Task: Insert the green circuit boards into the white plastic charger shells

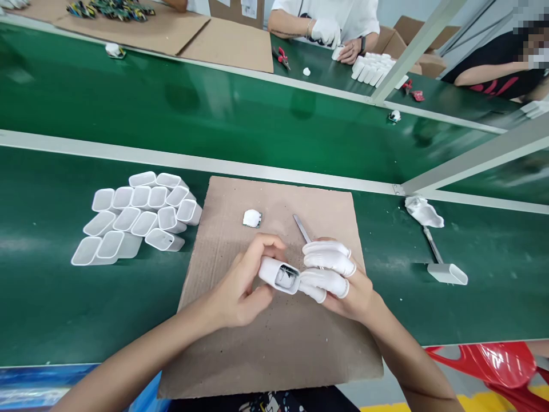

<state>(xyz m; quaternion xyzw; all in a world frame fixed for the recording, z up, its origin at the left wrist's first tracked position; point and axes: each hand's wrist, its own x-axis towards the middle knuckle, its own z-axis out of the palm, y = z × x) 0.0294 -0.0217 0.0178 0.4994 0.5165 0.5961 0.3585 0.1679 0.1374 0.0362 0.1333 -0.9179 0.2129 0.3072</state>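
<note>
Your left hand is closed around a white shell, thumb and fingers pinching its closed end, and it sits over the middle of the cardboard, just above it. The open mouth of the shell faces your right hand, and something dark and shiny shows inside it. Your right hand, with white cots on the fingers, is curled shut: its fingertips touch the mouth of the shell, and a thin metal tool sticks out from behind the fingers toward the far edge of the cardboard. I judge the tool is in that hand, but the grip itself is hidden.

To do this well, keep the shell mouth turned up toward you so you can see inside, and steady it low over the cardboard rather than in the air. Keep your left thumb off the opening. Press evenly with the covered fingertips, not at one corner, so the insert seats square.

A small white part lies on the cardboard beyond your left hand. The stack of empty shells is left of the cardboard on the desk; a lone shell with a rod is right of it.
</note>
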